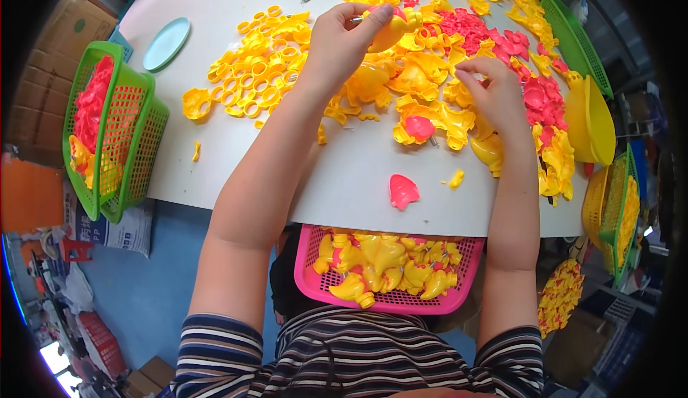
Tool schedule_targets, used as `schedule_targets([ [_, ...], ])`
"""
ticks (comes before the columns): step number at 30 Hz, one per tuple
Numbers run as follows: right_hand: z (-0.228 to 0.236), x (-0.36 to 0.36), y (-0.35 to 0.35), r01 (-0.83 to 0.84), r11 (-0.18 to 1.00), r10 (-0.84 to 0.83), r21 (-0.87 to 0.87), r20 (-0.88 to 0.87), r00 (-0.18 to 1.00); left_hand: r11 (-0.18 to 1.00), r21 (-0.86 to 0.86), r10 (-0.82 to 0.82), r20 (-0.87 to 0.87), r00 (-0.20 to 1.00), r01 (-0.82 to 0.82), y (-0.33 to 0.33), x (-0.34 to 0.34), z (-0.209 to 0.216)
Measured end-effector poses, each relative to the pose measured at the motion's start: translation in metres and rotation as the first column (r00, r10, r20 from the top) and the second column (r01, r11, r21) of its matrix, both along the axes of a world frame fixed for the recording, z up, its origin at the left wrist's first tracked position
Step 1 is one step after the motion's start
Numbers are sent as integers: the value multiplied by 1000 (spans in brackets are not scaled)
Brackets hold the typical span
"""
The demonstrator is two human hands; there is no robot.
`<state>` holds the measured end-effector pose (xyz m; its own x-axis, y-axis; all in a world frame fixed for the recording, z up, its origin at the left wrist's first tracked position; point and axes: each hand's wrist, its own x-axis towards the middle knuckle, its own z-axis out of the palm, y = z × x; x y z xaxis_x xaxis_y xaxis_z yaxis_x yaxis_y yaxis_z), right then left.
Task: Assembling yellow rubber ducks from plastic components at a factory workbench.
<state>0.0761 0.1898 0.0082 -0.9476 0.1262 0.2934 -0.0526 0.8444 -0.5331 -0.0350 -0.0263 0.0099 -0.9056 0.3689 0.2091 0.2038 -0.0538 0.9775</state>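
Note:
My left hand [342, 43] is closed over the table, pinching a yellow and red plastic toy part [390, 31]. A bit of metal shows beside its fingertips. To the right, my right hand [496, 91] hovers over the heap with its fingers curled in a pinch; whatever they hold, if anything, is hidden. Below and between the hands lie loose yellow shell pieces [419, 75], and one of them carries a red piece [419, 127]. A single red shell piece [403, 191] and a small yellow bit [456, 179] lie nearer the table's front edge.
Yellow rings [261, 83] spread left of my hands; red pieces [541, 101] pile up at right. A pink basket [387, 305] of yellow toys sits at my lap. Green baskets [136, 133] stand at left, near a pale plate [167, 44]. A yellow tub [593, 122] stands right.

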Motion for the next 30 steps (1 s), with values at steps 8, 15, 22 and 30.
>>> schedule_targets([
  [8,-5,-54,3,82,943,-87,324,0,996,1000,11,24,-53,998,-23,1,-4,-8],
  [15,-4,-77,4,92,982,-144,165,338,930,998,-4,55,-129,990,-56,9,2,-8],
  [22,32,-11,-6,-16,415,153,-910,52,987,999,-38,16,-183,983,-23,11,14,-6],
  [30,9,-2,-4,78,493,50,-866,118,992,992,-116,-66,-198,978,43,17,24,-8],
])
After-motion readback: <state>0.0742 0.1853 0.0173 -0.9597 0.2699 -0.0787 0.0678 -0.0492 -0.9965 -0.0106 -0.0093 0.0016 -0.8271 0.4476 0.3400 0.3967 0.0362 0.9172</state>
